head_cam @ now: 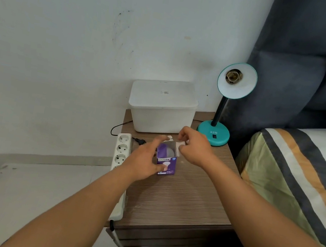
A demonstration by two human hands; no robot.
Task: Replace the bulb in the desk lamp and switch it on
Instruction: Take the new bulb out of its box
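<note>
A teal desk lamp (213, 134) stands at the back right of the wooden nightstand (184, 197). Its shade (237, 81) faces me and the socket inside holds no bulb. A purple bulb box (167, 163) stands upright in the middle of the nightstand, its top open, with a white bulb (169, 152) visible inside. My left hand (143, 160) grips the box's left side and front. My right hand (192, 148) pinches the box's white top flap at the right edge. The lamp's black plug (140, 141) lies unplugged beside the power strip.
A white lidded plastic bin (161, 107) sits at the back of the nightstand, left of the lamp. A white power strip (121, 151) runs along the nightstand's left edge. A bed with a striped cover (298, 177) and a dark headboard stand to the right.
</note>
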